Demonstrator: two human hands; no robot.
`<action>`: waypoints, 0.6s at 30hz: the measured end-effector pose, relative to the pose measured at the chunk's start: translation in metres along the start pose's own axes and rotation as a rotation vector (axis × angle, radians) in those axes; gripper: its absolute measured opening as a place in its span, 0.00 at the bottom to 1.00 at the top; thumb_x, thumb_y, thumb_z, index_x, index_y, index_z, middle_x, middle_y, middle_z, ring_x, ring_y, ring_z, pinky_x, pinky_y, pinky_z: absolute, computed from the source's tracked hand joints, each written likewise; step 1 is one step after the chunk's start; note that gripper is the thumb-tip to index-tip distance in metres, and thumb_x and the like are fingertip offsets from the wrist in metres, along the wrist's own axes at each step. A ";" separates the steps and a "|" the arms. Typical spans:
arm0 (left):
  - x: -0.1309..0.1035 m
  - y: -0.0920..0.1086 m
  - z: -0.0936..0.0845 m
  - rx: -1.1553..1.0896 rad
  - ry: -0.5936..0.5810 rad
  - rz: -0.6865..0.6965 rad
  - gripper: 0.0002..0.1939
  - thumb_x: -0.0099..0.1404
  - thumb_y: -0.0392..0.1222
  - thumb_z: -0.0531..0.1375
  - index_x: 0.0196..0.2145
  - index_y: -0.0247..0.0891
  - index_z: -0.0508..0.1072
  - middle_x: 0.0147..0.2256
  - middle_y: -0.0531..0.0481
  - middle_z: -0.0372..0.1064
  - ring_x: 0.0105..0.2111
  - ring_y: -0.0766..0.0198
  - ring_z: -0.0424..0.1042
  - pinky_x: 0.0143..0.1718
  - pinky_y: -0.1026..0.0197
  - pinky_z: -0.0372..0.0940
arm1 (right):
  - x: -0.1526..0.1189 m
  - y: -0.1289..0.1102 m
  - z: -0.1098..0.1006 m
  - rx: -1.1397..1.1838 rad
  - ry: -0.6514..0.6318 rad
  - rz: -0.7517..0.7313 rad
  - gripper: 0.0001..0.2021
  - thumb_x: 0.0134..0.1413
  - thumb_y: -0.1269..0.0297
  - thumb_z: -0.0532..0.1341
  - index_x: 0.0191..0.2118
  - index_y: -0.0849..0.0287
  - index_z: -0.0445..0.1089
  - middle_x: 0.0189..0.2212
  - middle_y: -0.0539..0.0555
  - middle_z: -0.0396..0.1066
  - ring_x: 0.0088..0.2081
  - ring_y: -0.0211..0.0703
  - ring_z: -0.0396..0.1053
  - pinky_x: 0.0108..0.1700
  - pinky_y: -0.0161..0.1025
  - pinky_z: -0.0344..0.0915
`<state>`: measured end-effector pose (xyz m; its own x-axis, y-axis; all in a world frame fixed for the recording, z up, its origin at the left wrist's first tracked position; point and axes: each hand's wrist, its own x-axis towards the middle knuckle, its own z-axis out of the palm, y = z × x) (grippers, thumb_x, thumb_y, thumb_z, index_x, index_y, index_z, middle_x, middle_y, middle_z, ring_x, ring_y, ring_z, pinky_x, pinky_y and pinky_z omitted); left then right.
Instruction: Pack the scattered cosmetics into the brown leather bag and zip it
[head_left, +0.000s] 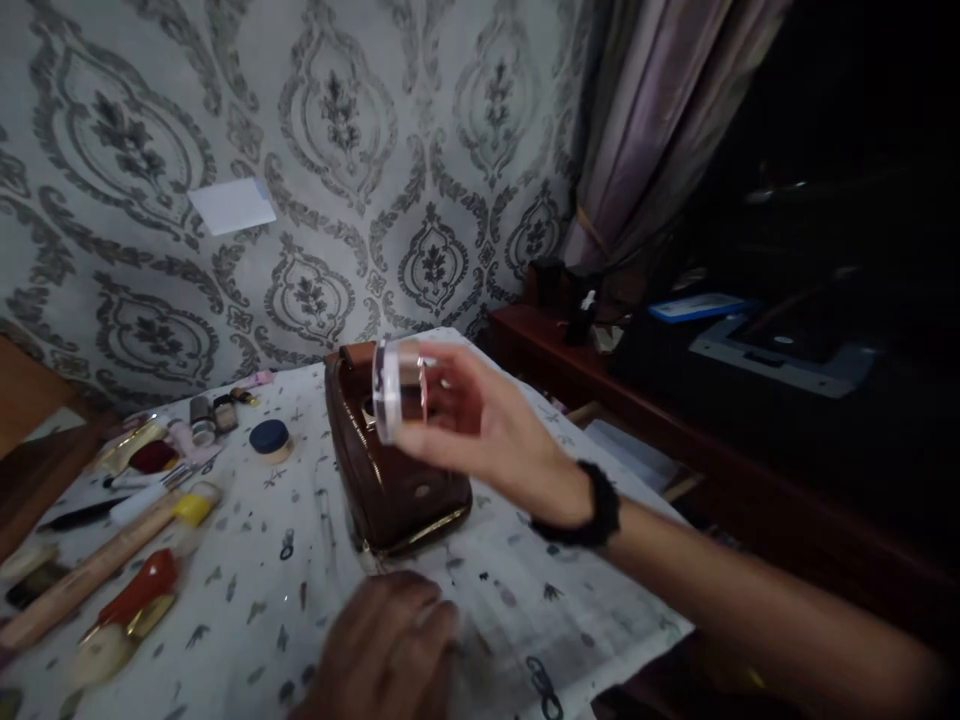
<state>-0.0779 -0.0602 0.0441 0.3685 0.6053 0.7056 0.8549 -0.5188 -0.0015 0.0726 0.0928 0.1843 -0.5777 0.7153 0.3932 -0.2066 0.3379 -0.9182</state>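
My right hand (487,430), with a black band on the wrist, grips a small clear round jar (388,390) between thumb and fingers. It is raised in front of a brown zipped bag (405,500) standing on the patterned cloth. Low in the view, near the cloth's front, my left hand (386,645) is closed with its fingers curled. What lies under those fingers, if anything, is hidden. To the left of the bag sits a small jar with a dark blue lid (270,438).
Makeup brushes (154,455), bottles (202,420) and a red-orange item (142,590) cover the left side of the white cloth (300,560). Behind stands a patterned wall (337,200). An open drawer (630,450) and dark red furniture (540,335) are at right.
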 end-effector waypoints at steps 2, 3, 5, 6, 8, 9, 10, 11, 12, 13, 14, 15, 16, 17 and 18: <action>0.018 0.017 0.021 -0.116 -0.109 0.196 0.07 0.66 0.34 0.57 0.42 0.35 0.69 0.36 0.47 0.72 0.36 0.61 0.71 0.38 0.57 0.66 | 0.025 0.003 -0.006 -0.100 -0.037 -0.008 0.27 0.52 0.60 0.67 0.56 0.58 0.59 0.50 0.54 0.68 0.46 0.40 0.71 0.49 0.43 0.69; 0.023 0.022 0.031 -0.124 -0.178 0.251 0.05 0.66 0.35 0.57 0.41 0.35 0.69 0.34 0.48 0.71 0.34 0.62 0.70 0.36 0.57 0.65 | 0.037 0.006 -0.007 -0.173 -0.063 0.011 0.27 0.53 0.60 0.66 0.56 0.60 0.59 0.50 0.55 0.68 0.45 0.41 0.72 0.48 0.43 0.70; 0.026 0.028 0.047 -0.124 -0.306 0.333 0.03 0.67 0.36 0.58 0.39 0.36 0.68 0.31 0.50 0.69 0.32 0.63 0.69 0.34 0.59 0.62 | 0.055 0.013 -0.006 -0.434 -0.064 0.032 0.29 0.50 0.61 0.69 0.55 0.63 0.60 0.49 0.57 0.69 0.45 0.43 0.71 0.47 0.44 0.70; 0.025 0.028 0.054 -0.124 -0.349 0.347 0.03 0.67 0.37 0.58 0.40 0.36 0.68 0.32 0.51 0.69 0.32 0.63 0.68 0.34 0.59 0.61 | 0.061 0.015 -0.005 -0.611 -0.082 0.044 0.30 0.47 0.62 0.70 0.54 0.65 0.61 0.49 0.59 0.69 0.46 0.46 0.71 0.48 0.45 0.69; 0.021 0.026 0.061 -0.153 -0.400 0.317 0.05 0.68 0.39 0.58 0.40 0.36 0.67 0.34 0.50 0.69 0.35 0.62 0.68 0.36 0.59 0.61 | 0.067 0.019 -0.002 -0.938 -0.175 0.074 0.31 0.44 0.64 0.71 0.53 0.69 0.63 0.50 0.64 0.68 0.49 0.52 0.70 0.50 0.47 0.67; 0.019 0.024 0.063 -0.180 -0.419 0.287 0.05 0.68 0.40 0.59 0.41 0.37 0.67 0.36 0.49 0.69 0.37 0.62 0.68 0.38 0.59 0.61 | 0.069 0.021 0.000 -1.054 -0.246 0.093 0.30 0.44 0.67 0.71 0.53 0.71 0.65 0.52 0.67 0.68 0.50 0.54 0.70 0.51 0.47 0.66; 0.017 0.021 0.063 -0.211 -0.439 0.258 0.06 0.68 0.40 0.59 0.41 0.37 0.67 0.38 0.49 0.70 0.39 0.62 0.67 0.40 0.59 0.61 | 0.070 0.023 0.003 -1.126 -0.311 0.113 0.29 0.44 0.69 0.71 0.52 0.73 0.66 0.52 0.69 0.68 0.51 0.55 0.70 0.52 0.46 0.65; 0.017 0.019 0.062 -0.242 -0.465 0.236 0.07 0.67 0.41 0.59 0.41 0.37 0.67 0.40 0.48 0.70 0.40 0.61 0.67 0.43 0.59 0.61 | 0.071 0.026 0.006 -1.161 -0.363 0.134 0.27 0.43 0.71 0.71 0.51 0.75 0.67 0.52 0.70 0.69 0.51 0.56 0.71 0.52 0.45 0.65; 0.017 0.016 0.061 -0.269 -0.495 0.220 0.07 0.67 0.41 0.59 0.42 0.36 0.67 0.41 0.48 0.70 0.41 0.61 0.67 0.45 0.59 0.61 | 0.074 0.030 0.010 -1.169 -0.397 0.164 0.25 0.42 0.72 0.71 0.48 0.77 0.69 0.49 0.70 0.71 0.50 0.55 0.72 0.50 0.43 0.65; 0.017 0.014 0.060 -0.292 -0.518 0.216 0.07 0.67 0.40 0.59 0.42 0.36 0.68 0.41 0.48 0.69 0.42 0.61 0.66 0.45 0.59 0.61 | 0.077 0.035 0.014 -1.154 -0.403 0.201 0.22 0.42 0.71 0.72 0.44 0.78 0.71 0.45 0.69 0.73 0.47 0.55 0.74 0.48 0.43 0.66; 0.017 0.013 0.059 -0.307 -0.532 0.216 0.06 0.68 0.39 0.58 0.42 0.36 0.68 0.41 0.48 0.69 0.42 0.61 0.66 0.46 0.59 0.61 | 0.081 0.041 0.020 -1.125 -0.391 0.240 0.19 0.43 0.69 0.72 0.39 0.79 0.72 0.39 0.67 0.75 0.43 0.54 0.76 0.45 0.42 0.67; 0.018 0.012 0.058 -0.316 -0.538 0.218 0.05 0.68 0.39 0.57 0.41 0.36 0.68 0.41 0.48 0.69 0.42 0.61 0.66 0.46 0.59 0.61 | 0.086 0.048 0.026 -1.083 -0.366 0.281 0.17 0.47 0.65 0.71 0.34 0.79 0.73 0.34 0.64 0.76 0.38 0.52 0.76 0.42 0.42 0.69; 0.017 0.011 0.059 -0.320 -0.538 0.222 0.05 0.69 0.39 0.56 0.41 0.36 0.68 0.41 0.48 0.69 0.42 0.61 0.66 0.45 0.59 0.61 | 0.091 0.054 0.032 -1.032 -0.324 0.298 0.17 0.52 0.62 0.68 0.32 0.78 0.73 0.31 0.61 0.75 0.35 0.50 0.76 0.40 0.42 0.69; 0.017 0.011 0.060 -0.321 -0.534 0.226 0.05 0.69 0.39 0.56 0.40 0.36 0.68 0.40 0.48 0.68 0.42 0.61 0.66 0.44 0.59 0.61 | 0.095 0.060 0.038 -0.979 -0.271 0.290 0.18 0.57 0.60 0.65 0.33 0.76 0.73 0.31 0.59 0.75 0.35 0.48 0.76 0.39 0.42 0.70; 0.017 0.011 0.061 -0.318 -0.530 0.231 0.05 0.69 0.39 0.56 0.40 0.36 0.68 0.40 0.48 0.68 0.42 0.61 0.66 0.44 0.59 0.61 | 0.099 0.064 0.044 -0.922 -0.208 0.261 0.17 0.60 0.58 0.63 0.37 0.74 0.73 0.34 0.57 0.75 0.36 0.47 0.76 0.40 0.42 0.71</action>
<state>-0.0404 -0.0186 0.0122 0.7288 0.6302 0.2677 0.6129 -0.7747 0.1554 -0.0329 0.1584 0.1620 -0.6634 0.7433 0.0859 0.5943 0.5931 -0.5431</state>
